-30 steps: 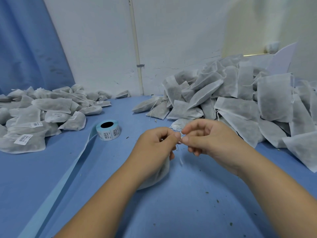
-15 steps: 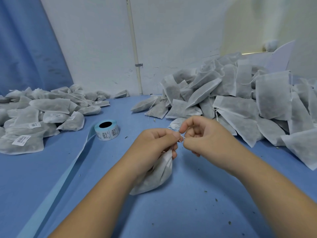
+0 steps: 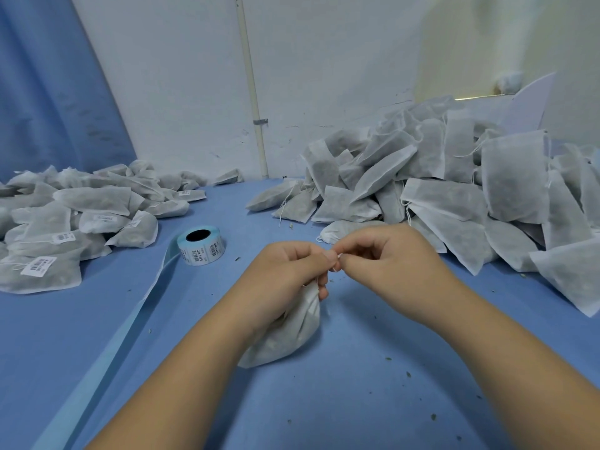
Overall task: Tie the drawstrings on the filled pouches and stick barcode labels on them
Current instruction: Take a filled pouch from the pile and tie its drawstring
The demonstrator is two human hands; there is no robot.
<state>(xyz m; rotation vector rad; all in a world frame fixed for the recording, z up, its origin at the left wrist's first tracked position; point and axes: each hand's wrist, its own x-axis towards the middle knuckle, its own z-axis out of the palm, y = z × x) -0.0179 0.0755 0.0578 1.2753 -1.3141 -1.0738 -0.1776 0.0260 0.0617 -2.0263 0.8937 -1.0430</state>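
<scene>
Soft nonwoven pouch (image 3: 285, 332), neck bunched in L hand (image 3: 285, 274).

You face a blue surface (image 3: 357, 401) dotted with small dark flecks (image 3: 408, 374), most of them on your right. Behind it stands a white wall (image 3: 181, 92), scuffed and cracked low down. A pale pipe (image 3: 250, 76) runs upright down the wall to the surface's far edge, held by a small bracket (image 3: 260, 122). A blue curtain (image 3: 48, 92) hangs on your far left. On your far right, a white sheet (image 3: 532, 102) leans tilted against a cream panel (image 3: 487, 43).
</scene>
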